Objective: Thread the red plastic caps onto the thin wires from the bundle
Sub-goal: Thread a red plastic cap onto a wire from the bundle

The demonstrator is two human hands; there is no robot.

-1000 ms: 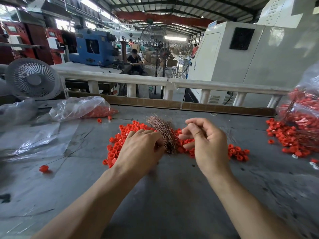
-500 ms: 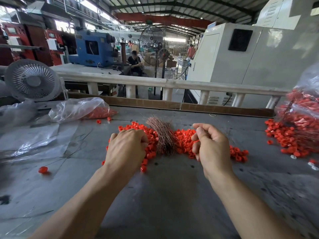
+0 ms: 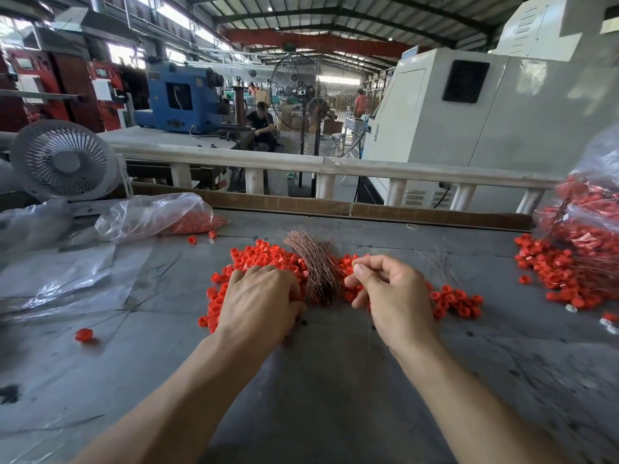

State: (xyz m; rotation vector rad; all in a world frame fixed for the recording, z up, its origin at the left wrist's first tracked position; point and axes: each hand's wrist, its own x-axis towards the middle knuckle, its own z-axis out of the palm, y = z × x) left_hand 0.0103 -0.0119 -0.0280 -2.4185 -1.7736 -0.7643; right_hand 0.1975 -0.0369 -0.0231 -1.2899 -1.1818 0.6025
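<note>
A heap of red plastic caps (image 3: 264,254) lies on the grey table, with a bundle of thin copper-coloured wires (image 3: 315,262) resting across its middle. My left hand (image 3: 259,299) lies palm down on the caps just left of the bundle. Its fingers curl into the heap and its fingertips are hidden. To the right of the bundle, my right hand (image 3: 392,293) pinches one thin wire (image 3: 368,326) between thumb and forefinger, and the wire hangs down below the hand.
A clear bag with caps (image 3: 154,214) and plastic sheets (image 3: 67,279) lie at the left, near a small desk fan (image 3: 63,160). A lone cap on a wire (image 3: 83,334) lies at the front left. At the right are a full bag (image 3: 589,209) and loose caps (image 3: 556,269).
My left hand left the bundle, swung left, then settled on the caps beside it. My right hand drew away from the bundle and rose a little, a wire pinched in it.
</note>
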